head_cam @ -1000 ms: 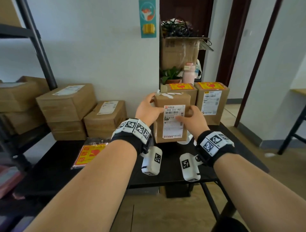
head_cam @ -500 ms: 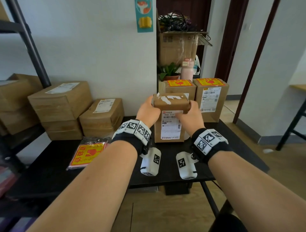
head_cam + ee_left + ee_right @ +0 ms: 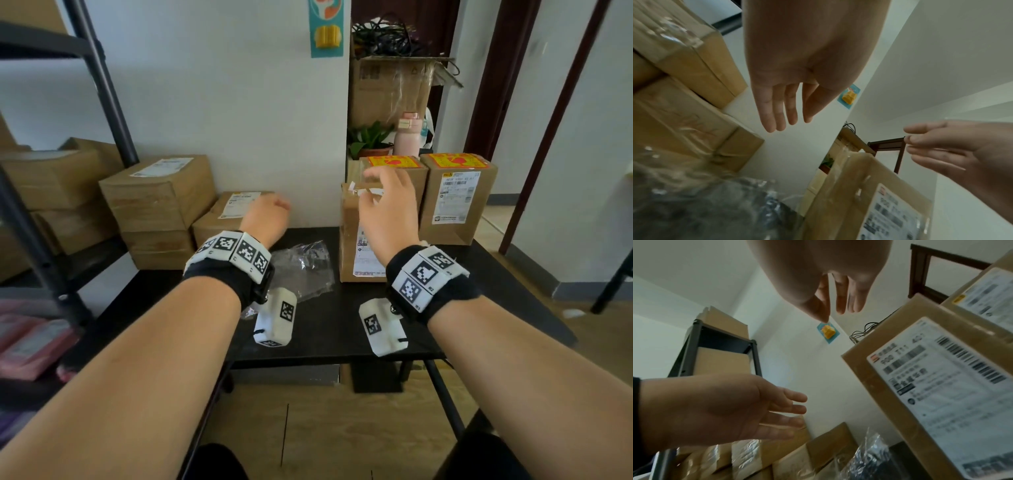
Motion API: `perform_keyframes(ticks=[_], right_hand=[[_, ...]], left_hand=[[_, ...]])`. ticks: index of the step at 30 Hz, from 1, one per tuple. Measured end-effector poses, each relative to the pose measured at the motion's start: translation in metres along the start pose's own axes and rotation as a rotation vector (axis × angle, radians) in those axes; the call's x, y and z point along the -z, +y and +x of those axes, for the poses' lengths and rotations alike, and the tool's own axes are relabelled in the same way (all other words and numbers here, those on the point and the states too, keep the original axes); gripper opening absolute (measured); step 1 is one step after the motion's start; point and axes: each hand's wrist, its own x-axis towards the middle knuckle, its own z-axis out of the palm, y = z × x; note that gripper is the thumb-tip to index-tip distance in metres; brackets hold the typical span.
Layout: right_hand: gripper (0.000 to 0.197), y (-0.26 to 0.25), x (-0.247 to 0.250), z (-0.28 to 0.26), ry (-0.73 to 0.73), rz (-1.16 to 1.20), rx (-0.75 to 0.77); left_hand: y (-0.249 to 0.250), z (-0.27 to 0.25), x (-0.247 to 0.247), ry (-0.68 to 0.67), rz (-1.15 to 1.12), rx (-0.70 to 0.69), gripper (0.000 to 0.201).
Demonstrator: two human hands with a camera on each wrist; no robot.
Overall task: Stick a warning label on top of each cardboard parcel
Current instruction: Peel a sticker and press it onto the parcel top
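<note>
A tall brown parcel [image 3: 352,219] stands upright on the black table [image 3: 335,325], its white shipping slip facing me and torn white paper on its top. My right hand [image 3: 376,185] hovers in front of its upper part, fingers spread and holding nothing. My left hand [image 3: 274,209] is off to the left of the parcel, apart from it and empty. In the left wrist view its fingers [image 3: 777,113] hang straight. Two parcels [image 3: 394,171] [image 3: 457,192] behind carry yellow-and-red warning labels on top. I see no loose label.
A crumpled clear plastic bag [image 3: 303,267] lies on the table between my hands. Unlabelled cardboard boxes [image 3: 157,192] [image 3: 226,219] are stacked at the back left beside a black metal shelf [image 3: 102,85]. A plant [image 3: 368,137] and a pink bottle [image 3: 407,133] stand behind the labelled parcels.
Both hands have let go of the tall parcel, which now stands on the table. The left hand has moved away to the left, and the right hand has opened in front of it.
</note>
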Motion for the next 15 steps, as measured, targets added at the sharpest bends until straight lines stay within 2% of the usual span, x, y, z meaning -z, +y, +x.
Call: perform_keyframes(ticks=[2,4,8,13,15], right_hand=[[0.030,-0.007,-0.013,-0.005,-0.034,-0.002,0.042],[0.032,-0.009,-0.028,-0.010,-0.136,0.033,-0.033],[0.040,-0.007,-0.056,-0.019,-0.432,0.020,-0.324],[0.033,-0.015,-0.086,-0.030,-0.615,0.129,-0.645],[0.029,-0.013,-0.099,-0.030,-0.599,0.397,-0.892]], left_hand=[[-0.014,-0.003,0.010,0.017,0.097,0.026,0.032],[-0.029,-0.006,0.017,-0.018,0.222,0.070,0.032],[-0.059,-0.013,0.028,-0.102,0.325,0.230,0.032],[-0.081,-0.027,0.039,-0.193,0.574,0.260,0.033],[-0.088,-0.029,0.041,-0.249,0.641,0.254,0.032]])
